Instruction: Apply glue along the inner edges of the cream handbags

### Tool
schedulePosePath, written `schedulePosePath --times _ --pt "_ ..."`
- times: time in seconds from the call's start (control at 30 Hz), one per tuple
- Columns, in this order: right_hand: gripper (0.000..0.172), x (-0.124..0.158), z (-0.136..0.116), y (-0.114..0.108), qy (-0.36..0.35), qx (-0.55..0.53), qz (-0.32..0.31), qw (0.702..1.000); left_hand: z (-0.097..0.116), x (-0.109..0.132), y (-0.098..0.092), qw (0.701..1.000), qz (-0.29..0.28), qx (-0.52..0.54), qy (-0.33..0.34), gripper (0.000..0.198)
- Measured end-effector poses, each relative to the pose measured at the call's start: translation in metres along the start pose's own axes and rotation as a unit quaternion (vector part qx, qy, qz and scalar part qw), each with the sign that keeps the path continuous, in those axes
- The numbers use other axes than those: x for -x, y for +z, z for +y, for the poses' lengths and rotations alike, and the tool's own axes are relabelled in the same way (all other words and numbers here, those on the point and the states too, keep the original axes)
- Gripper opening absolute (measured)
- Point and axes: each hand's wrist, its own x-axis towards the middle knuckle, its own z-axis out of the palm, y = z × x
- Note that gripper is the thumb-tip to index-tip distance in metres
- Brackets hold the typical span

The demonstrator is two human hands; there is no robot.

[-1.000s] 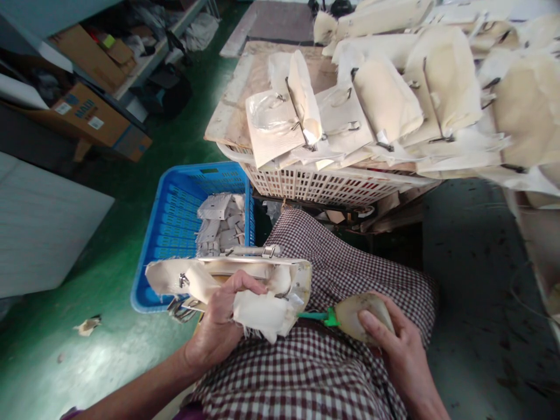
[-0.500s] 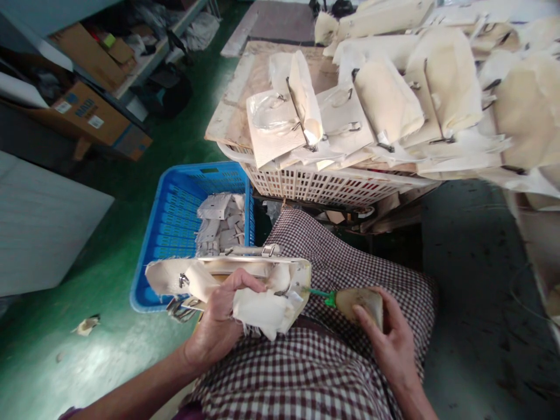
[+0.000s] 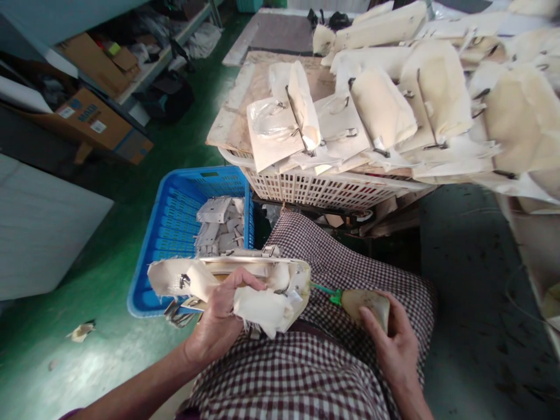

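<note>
My left hand (image 3: 223, 309) is closed around a cream fabric piece (image 3: 262, 309) with frayed edges and metal buckles, held above my checked apron (image 3: 280, 373). My right hand (image 3: 394, 332) grips a squeeze bottle (image 3: 365, 307) holding a yellowish, cloudy content. A thin green nozzle (image 3: 326, 290) on the bottle points left, its tip at or very close to the right end of the fabric piece. Whether the tip touches the fabric I cannot tell.
Left of my knees stands a blue crate (image 3: 149, 233) with pale pieces (image 3: 219, 224) inside. A white basket (image 3: 315, 189) bears a board with several cream buckled pieces (image 3: 385, 105). A cardboard box (image 3: 94, 119) lies far left, and a scrap (image 3: 82, 331) on the green floor.
The bottle in my right hand has shifted slightly right, its nozzle drawn back a little from the fabric piece. My left hand keeps its hold. The camera view has tilted slightly.
</note>
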Motion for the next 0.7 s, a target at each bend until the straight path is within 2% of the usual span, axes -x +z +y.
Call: schedulePosePath --times 0.07,0.2,0.37,0.53,0.6,0.67,0.7 --pt "0.061 -0.004 -0.005 0.002 -0.004 -0.004 -0.004 1.000 0.000 0.001 0.001 1.000 0.003 0.000 0.001 0.037" --pt "0.057 -0.013 -0.008 0.004 -0.034 0.000 -0.051 0.998 0.000 0.002 0.001 1.000 0.000 -0.001 0.008 0.038" --pt "0.059 -0.022 -0.006 0.006 -0.047 -0.004 -0.019 0.999 0.004 0.002 0.003 1.000 -0.005 0.013 0.002 0.043" --pt "0.061 -0.022 -0.002 0.010 -0.034 -0.027 -0.038 0.998 0.003 0.001 0.003 1.000 0.003 -0.003 0.005 0.038" --pt "0.063 -0.021 0.002 0.011 -0.020 -0.025 -0.038 0.999 -0.001 -0.001 0.000 0.999 0.001 -0.022 0.025 0.034" --pt "0.063 -0.019 0.006 0.012 0.003 -0.018 -0.009 1.000 -0.003 -0.004 -0.004 0.995 -0.006 -0.063 0.072 0.030" --pt "0.059 -0.018 0.007 0.011 0.004 -0.018 0.026 0.999 -0.003 -0.006 -0.006 0.990 -0.007 -0.093 0.103 0.027"
